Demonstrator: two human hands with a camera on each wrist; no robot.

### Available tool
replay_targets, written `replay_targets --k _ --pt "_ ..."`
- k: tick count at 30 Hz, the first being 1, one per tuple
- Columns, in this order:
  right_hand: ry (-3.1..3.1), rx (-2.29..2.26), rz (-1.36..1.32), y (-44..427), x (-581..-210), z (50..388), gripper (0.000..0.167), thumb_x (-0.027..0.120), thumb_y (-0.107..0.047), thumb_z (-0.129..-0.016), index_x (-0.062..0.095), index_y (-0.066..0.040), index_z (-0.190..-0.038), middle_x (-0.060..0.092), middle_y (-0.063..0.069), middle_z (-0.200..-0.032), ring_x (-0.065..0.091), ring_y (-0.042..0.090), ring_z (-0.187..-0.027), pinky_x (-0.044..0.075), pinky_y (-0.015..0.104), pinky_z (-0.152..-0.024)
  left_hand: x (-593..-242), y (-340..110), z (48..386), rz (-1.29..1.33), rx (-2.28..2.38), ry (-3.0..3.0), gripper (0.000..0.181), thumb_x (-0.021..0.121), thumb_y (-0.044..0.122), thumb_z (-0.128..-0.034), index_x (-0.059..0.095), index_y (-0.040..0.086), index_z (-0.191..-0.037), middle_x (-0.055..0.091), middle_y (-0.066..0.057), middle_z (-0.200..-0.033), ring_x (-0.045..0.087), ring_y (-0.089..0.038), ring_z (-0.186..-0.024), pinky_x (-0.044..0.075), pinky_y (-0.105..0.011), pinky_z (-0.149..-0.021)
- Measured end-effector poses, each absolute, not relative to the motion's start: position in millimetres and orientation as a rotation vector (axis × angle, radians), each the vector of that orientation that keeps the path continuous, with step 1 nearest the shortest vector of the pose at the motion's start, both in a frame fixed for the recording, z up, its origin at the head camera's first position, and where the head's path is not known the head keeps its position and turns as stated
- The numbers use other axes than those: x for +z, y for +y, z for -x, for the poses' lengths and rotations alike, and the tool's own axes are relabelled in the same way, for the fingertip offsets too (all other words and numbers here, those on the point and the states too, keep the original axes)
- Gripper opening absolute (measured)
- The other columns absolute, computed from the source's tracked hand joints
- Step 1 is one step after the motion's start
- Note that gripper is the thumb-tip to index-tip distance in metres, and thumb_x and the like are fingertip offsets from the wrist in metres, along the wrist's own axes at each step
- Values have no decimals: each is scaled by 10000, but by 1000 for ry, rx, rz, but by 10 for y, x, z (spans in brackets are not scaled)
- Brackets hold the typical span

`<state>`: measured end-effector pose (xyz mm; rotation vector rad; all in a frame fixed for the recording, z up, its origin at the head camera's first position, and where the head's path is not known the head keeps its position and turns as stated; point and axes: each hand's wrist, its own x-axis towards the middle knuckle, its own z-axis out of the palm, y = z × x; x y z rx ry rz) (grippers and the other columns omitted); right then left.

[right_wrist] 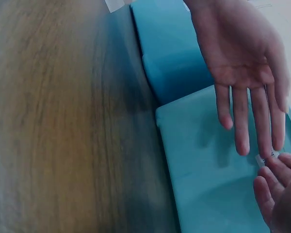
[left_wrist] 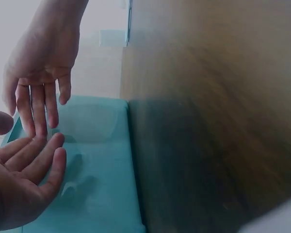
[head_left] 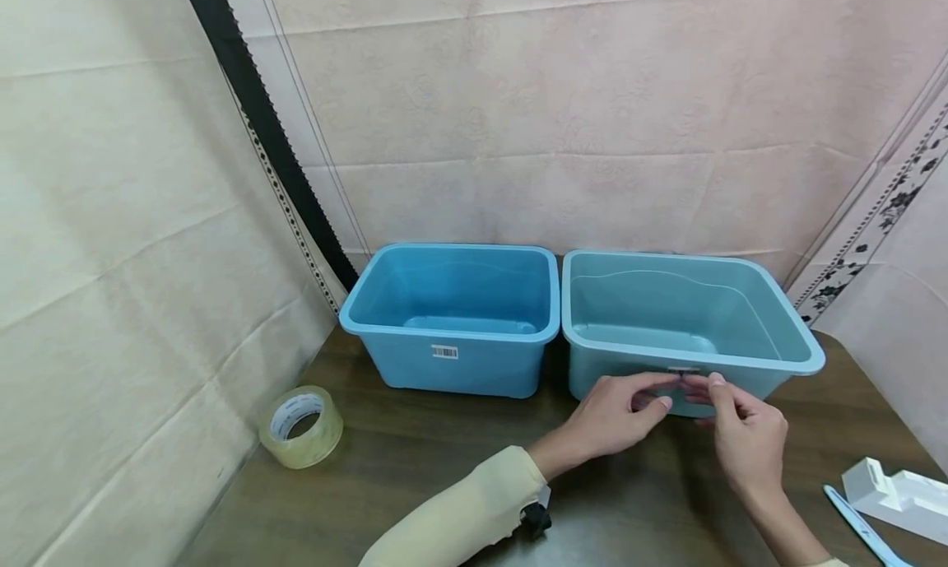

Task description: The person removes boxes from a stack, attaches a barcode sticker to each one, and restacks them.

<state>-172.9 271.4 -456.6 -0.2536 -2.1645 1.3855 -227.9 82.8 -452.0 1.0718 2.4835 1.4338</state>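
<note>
A pale teal plastic bin [head_left: 629, 365] stands at the right with its long front wall towards me. My left hand [head_left: 615, 415] and right hand [head_left: 748, 439] are at that wall, fingers mostly straight and pointing at each other. Their fingertips meet or nearly meet just beneath a small label [right_wrist: 267, 158] by the rim. In the left wrist view, the right hand [left_wrist: 46, 58] reaches down towards the left hand [left_wrist: 24, 179], and I see nothing held in either. Fingers partly cover the label, and whether they touch the wall I cannot tell.
A brighter blue bin [head_left: 474, 369] with a barcode label stands close beside the teal one. A roll of clear tape [head_left: 322, 443] sits at the left table edge. At the right lie a light blue slim tool [head_left: 859, 522] and a white block-shaped piece [head_left: 899, 497]. Cloth hangs behind.
</note>
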Motion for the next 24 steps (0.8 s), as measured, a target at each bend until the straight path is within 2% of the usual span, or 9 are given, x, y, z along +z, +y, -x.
replay_targets --k 3,5,10,13,15,18,21,24 --pt "-2168 1384 267 2732 -4581 1747 433 524 -413 -1110 817 -101 -1174 746 -307 -922 732 -85 -816 601 214 -598 -4507 870 2292 -1038 1418 2524 386 546 413 -1100 616 359 -1476 783 132 -1047 631 117 -880 514 -113 -718" --pt "-2172 1377 265 2767 -4574 1750 418 524 -404 -1111 812 -111 -1192 736 -323 -942 731 -101 -832 596 196 -602 -4482 844 2300 -1019 1414 2537 389 551 409 -1099 611 357 -1480 785 128 -1019 640 110 -887 521 -119 -722" --pt "-2179 1355 289 2921 -4500 1704 391 534 -367 -1112 801 -98 -1211 715 -359 -943 713 -137 -852 569 140 -616 -4373 586 2312 -1002 1425 2546 368 544 406 -1104 649 335 -1450 777 130 -1187 660 92 -987 547 -137 -836" --pt "-2070 1348 302 3037 -4436 1681 374 545 -291 -1110 804 -22 -1123 729 -322 -876 708 -106 -780 546 120 -598 -4315 382 2315 -947 1481 2583 325 553 409 -1101 718 284 -1352 775 127 -1137 656 63 -945 554 -160 -816" --pt "-1940 1337 318 3120 -4397 1686 330 557 -224 -1098 798 -17 -1011 725 -287 -819 695 -77 -719 527 107 -574 -4304 264 2306 -874 1525 2607 319 570 419 -1092 744 240 -1292 774 124 -1113 657 50 -928 560 -176 -809" --pt "-1763 1292 357 3254 -4347 1714 246 564 -148 -1072 744 -142 -904 689 -265 -790 646 -51 -677 489 78 -576 -4334 138 2260 -736 1586 2590 320 594 432 -1075 733 218 -1269 759 136 -1116 668 40 -960 564 -196 -849" --pt "-1709 1276 461 3371 -4294 1753 179 577 -151 -1055 663 -301 -1008 621 -263 -907 564 -55 -772 443 49 -662 -4388 80 2190 -605 1705 2474 335 613 409 -1066 675 217 -1333 749 90 -1216 692 -13 -1047 564 -215 -910" --pt "-1724 1321 553 3458 -4251 1816 195 591 -160 -1046 632 -310 -1163 556 -223 -1010 499 -37 -888 401 66 -765 -4426 78 2140 -480 1918 2259 361 617 335 -1070 622 172 -1392 736 -43 -1312 721 -109 -1110 582 -249 -930"
